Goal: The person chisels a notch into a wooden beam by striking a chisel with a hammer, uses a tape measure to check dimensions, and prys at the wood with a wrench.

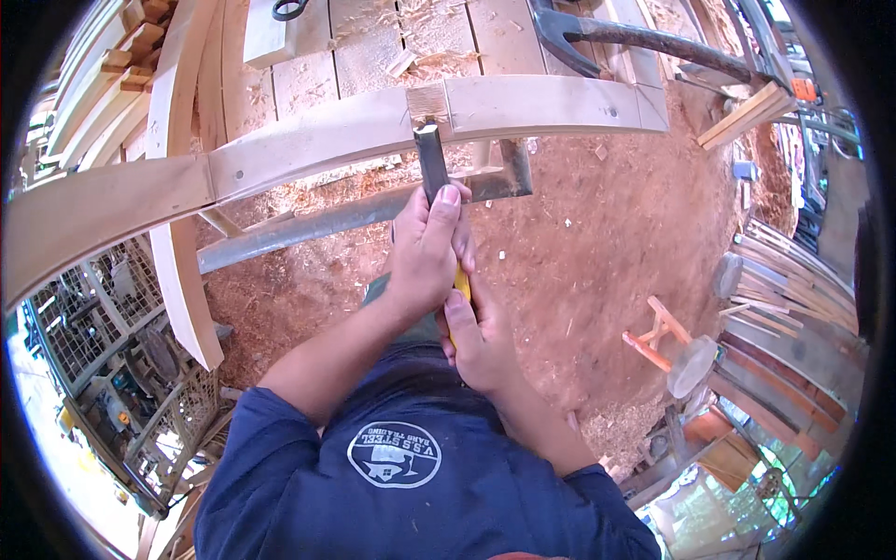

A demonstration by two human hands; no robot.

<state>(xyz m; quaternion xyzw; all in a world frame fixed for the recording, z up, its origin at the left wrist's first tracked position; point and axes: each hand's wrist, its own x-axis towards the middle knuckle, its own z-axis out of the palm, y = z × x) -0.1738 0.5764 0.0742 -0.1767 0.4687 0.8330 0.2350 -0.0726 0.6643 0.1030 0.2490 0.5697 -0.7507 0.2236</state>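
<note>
A chisel with a dark flat blade (430,154) and a yellow handle is in both my hands. Its tip meets the near edge of a long pale wooden beam (317,119), at a rough-cut notch (428,103) in the beam. My left hand (429,247) wraps the chisel's lower blade, thumb laid along it. Closer to my body, my right hand (478,341) closes round the yellow handle, and its thumb presses on top. Most of the handle is hidden by my fingers.
Beyond the beam is a plank surface (308,84) strewn with shavings. A dark, curved-headed metal tool (653,37) lies at the far right. Under the beam runs a grey metal bar (327,229). An upright timber (187,299) stands left; an orange-legged stool (693,366) is right.
</note>
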